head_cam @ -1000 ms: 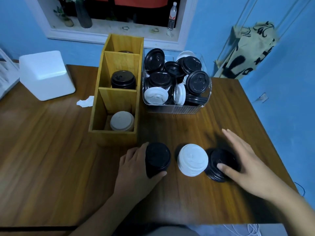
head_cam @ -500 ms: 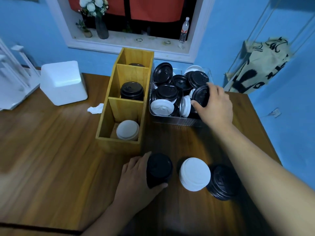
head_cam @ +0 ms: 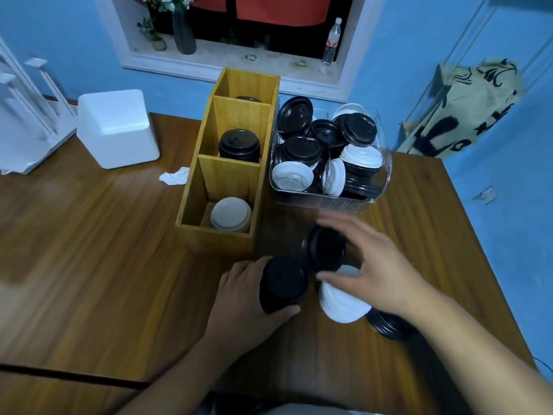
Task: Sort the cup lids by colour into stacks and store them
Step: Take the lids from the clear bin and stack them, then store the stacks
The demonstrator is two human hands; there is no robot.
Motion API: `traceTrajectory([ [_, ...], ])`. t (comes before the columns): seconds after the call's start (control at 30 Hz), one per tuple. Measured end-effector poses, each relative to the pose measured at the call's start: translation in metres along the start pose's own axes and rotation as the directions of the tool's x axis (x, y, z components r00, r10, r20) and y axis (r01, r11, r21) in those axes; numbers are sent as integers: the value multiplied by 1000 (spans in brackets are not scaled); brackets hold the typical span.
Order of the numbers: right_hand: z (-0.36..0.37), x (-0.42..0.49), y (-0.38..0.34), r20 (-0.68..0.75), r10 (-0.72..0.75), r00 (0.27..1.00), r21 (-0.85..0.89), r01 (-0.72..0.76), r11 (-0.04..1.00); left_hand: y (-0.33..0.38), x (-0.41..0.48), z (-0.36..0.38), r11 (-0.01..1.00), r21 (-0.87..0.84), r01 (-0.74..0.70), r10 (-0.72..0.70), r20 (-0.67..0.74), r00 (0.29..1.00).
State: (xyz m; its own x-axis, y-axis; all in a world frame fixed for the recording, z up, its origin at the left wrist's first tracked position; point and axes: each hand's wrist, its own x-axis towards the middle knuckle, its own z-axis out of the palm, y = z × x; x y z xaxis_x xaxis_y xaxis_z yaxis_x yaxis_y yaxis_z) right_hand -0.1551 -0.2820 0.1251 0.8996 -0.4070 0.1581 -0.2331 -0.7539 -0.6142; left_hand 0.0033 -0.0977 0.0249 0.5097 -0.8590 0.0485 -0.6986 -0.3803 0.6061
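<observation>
Here our left hand (head_cam: 247,304) curls round the black stack (head_cam: 282,284) in the lower middle of the frame, steadying it on the surface (head_cam: 89,265). Our right hand (head_cam: 383,265) pinches a black lid (head_cam: 324,250) between thumb and fingers, just up and right of that stack. The lid is blurred, so we cannot tell which face is up. Under that hand sits the white stack (head_cam: 341,307), and a second black stack (head_cam: 389,326) peeks out at lower right beneath the forearm.

We judge the step to be adding this lid to the gripped stack. To do it well, we should bring the lid level over the stack top, facing the same way as those below, and press lightly until the rim seats. The left hand should grip firmly so the column does not tip. We should also lift clear of the white stack, since the right hand hangs close above it.

Unsorted lids lie in the bin (head_cam: 329,202), right of centre. The organizer (head_cam: 215,238) beside it holds white lids (head_cam: 230,215) in its nearest compartment and black lids (head_cam: 239,145) in the middle one.

As for writing, the lids bear raised marks too small to read. The bottle (head_cam: 332,40) at the top has a red label we cannot make out. The bag (head_cam: 466,109) at right carries black strokes we cannot read.
</observation>
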Motion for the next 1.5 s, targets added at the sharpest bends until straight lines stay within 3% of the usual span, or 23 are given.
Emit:
traceTrajectory([
  [0.13,14,-10,-2,174,37,984,7,-39,999,0,-1,0,1000,-13,-10,10,-23,1000],
  [0.37,-39,-51,1,69,186,980,-8,-186,982,-1,0,0,1000,-21,-6,5,-21,1000],
  [0.57,-70,-105,40,132,376,917,2,-380,925,-1,2,2,1000,-19,10,-11,-13,1000],
  [0.9,-57,-111,38,185,426,885,58,-443,895,-1,1,3,1000,-9,0,0,-16,1000],
  [1.1,-49,-82,4,179,329,927,108,-350,930,0,0,2,1000,-10,-17,17,-12,1000],
  [1.3,4,-20,-20,302,100,948,-25,-97,995,-2,0,0,999,-7,-52,52,2,999],
  [1.5,32,13,-19,404,109,908,-125,-64,990,-5,2,1,997,-1,-72,72,1,997],
])
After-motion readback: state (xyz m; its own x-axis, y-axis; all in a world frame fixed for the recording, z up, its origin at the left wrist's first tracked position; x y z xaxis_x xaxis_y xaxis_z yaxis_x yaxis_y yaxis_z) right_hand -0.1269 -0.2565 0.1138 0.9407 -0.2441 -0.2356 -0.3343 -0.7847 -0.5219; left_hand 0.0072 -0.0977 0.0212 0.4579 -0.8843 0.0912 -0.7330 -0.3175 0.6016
